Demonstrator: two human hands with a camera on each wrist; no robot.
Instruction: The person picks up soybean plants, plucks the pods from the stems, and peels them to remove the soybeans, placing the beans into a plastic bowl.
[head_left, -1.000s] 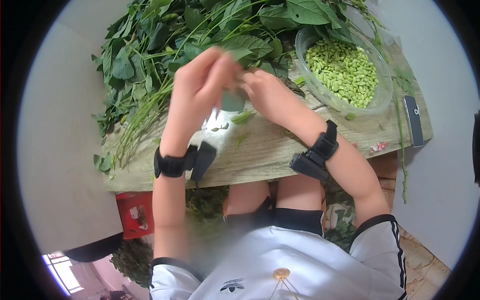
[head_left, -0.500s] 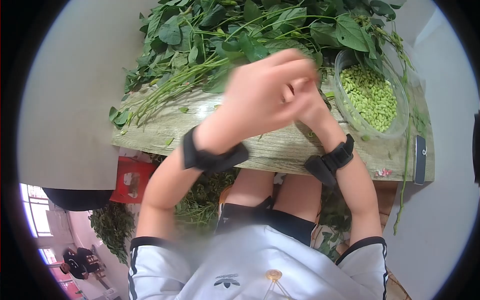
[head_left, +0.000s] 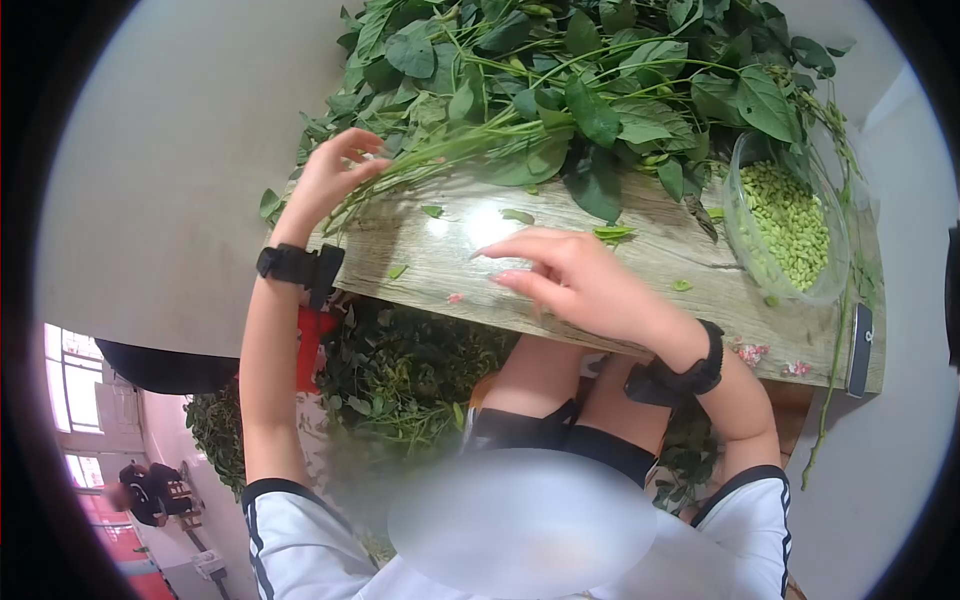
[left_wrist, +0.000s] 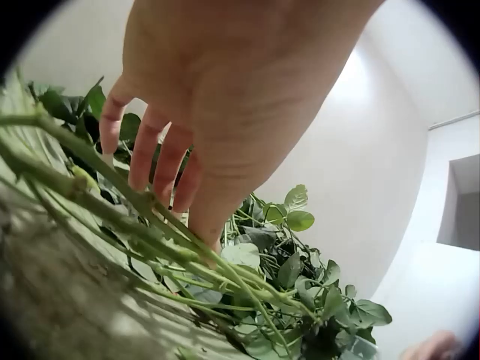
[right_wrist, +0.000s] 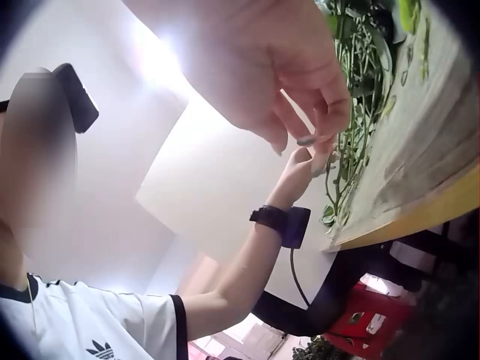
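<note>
My left hand (head_left: 335, 178) is at the left end of the table, beside a bunch of long green stems (head_left: 385, 185). In the left wrist view its fingers (left_wrist: 174, 157) reach down behind the stems, spread and lightly bent. Leafy bean plants (head_left: 600, 100) are heaped along the back of the table. Over the table's front part hovers my right hand (head_left: 575, 280), thumb and forefinger apart, with nothing between them. A green pod (head_left: 612, 234) lies just beyond its knuckles. At the right stands a clear plastic tub (head_left: 741, 262) holding shelled green beans (head_left: 785, 220).
A dark phone (head_left: 860, 350) lies at the table's right edge, beside a long hanging stem (head_left: 822, 440). Pod scraps (head_left: 517, 215) are scattered over the wooden tabletop (head_left: 680, 235). Below are more plants (head_left: 400, 370) and a red container (head_left: 310, 350). Another person (head_left: 150, 492) sits far off.
My hands were together near the tub and have parted. The left has swung to the stems at the far left; the right has drawn toward the table's front. The head view has shifted left.
</note>
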